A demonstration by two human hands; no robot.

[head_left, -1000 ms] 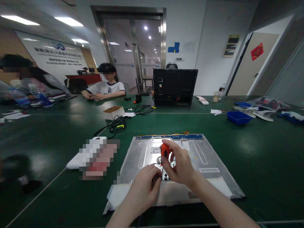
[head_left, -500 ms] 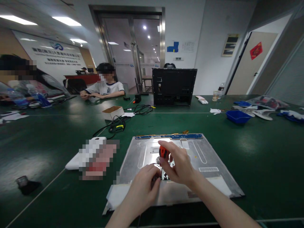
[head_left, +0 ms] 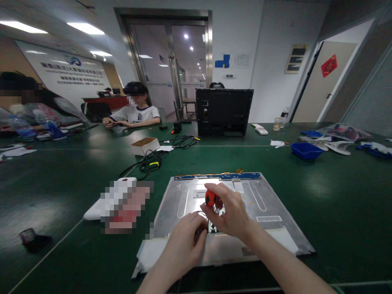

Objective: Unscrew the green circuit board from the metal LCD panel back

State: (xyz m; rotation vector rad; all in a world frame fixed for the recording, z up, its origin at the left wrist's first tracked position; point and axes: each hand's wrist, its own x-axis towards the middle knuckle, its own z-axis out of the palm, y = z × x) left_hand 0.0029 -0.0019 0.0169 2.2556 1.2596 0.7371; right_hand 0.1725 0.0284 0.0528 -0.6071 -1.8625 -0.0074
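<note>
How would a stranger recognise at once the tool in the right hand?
On the green table lies a flat silver panel. Over its middle, the right hand holds the tool, whose orange and black colours stand out from the panel's bare metal.

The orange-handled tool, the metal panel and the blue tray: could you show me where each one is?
Orange-handled tool [head_left: 210,198]: head view, on its handle.
Metal panel [head_left: 271,205]: head view, on its bare right side.
Blue tray [head_left: 307,154]: head view, on its near wall.
</note>
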